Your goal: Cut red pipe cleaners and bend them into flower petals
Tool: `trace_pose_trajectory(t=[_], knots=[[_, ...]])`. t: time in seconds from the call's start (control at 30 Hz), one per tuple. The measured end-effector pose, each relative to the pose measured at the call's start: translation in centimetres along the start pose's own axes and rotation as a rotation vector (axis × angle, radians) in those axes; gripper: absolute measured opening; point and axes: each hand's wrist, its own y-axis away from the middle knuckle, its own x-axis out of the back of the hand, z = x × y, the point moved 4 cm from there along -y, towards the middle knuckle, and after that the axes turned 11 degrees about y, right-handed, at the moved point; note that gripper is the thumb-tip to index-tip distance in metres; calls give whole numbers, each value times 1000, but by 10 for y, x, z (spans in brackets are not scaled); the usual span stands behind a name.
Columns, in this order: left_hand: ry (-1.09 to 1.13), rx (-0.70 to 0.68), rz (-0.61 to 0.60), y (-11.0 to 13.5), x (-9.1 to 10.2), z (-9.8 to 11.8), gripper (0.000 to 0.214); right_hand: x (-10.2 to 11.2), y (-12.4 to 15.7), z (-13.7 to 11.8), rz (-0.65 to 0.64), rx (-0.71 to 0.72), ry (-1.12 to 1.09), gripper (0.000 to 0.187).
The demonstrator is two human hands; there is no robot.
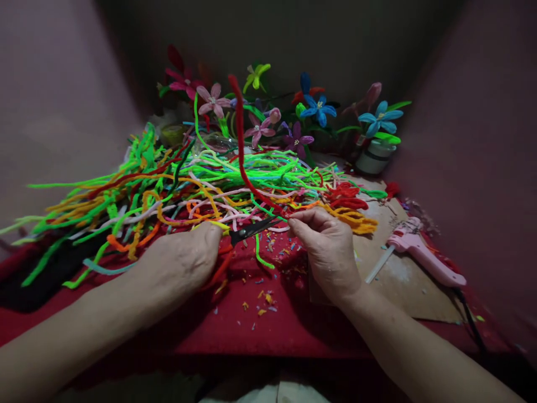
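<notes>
My left hand [184,254] is closed around the orange handles of a pair of scissors [251,230]. Their dark blades point right, toward my right fingertips. My right hand [329,246] pinches the lower end of a red pipe cleaner [240,134], which rises up and to the left in a long bend. The blade tips lie close to that pinched end; whether they touch it I cannot tell. Just beyond both hands spreads a heap of pipe cleaners [260,170] in green, orange, pink and other colours.
Several fuzzy flowers, among them a blue flower [319,110], stand at the back. A pink glue gun [423,254] rests on a brown board [403,291] at right, near a jar [375,157]. Small coloured clippings [264,302] litter the red cloth [293,336].
</notes>
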Motion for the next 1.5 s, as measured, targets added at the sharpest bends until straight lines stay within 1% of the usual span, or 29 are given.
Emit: trace_pose_trajectory(t=[0.1,0.2,0.33,0.57,0.67,0.8,0.9,1.0,1.07,1.13,1.27,1.4,1.5], knots=[[-232,-65,-65,-3,-5,8,22,0,1,-1,-11,7,40,5],[-293,-77,-93,-4,-7,10,25,0,1,0,-20,7,76,5],[-348,-100,-84,-3,-7,10,28,1,1,0,-29,19,97,5],[-376,-97,-63,-2,-10,9,27,1,-1,1,-41,61,147,5],[-362,-87,-85,-1,-13,9,28,1,-2,1,-47,62,136,5],[-400,-105,-147,-1,-14,10,29,0,-2,2,-71,20,87,7],[-374,-120,-167,-2,-16,9,27,-1,-4,3,-98,-14,56,8],[-341,-154,-148,-1,-18,6,28,-1,-5,5,-125,-36,38,9],[-332,-170,-129,0,-20,5,29,0,-6,5,-110,-34,35,9],[-314,-175,-124,2,-22,3,28,1,-4,2,-74,8,65,7],[-232,-153,-136,2,-23,3,23,2,2,-7,-2,155,212,7],[-202,-87,-203,-2,-20,8,21,2,8,-10,38,274,316,10],[-225,-51,-242,-3,-18,10,22,2,8,-9,41,313,344,11]])
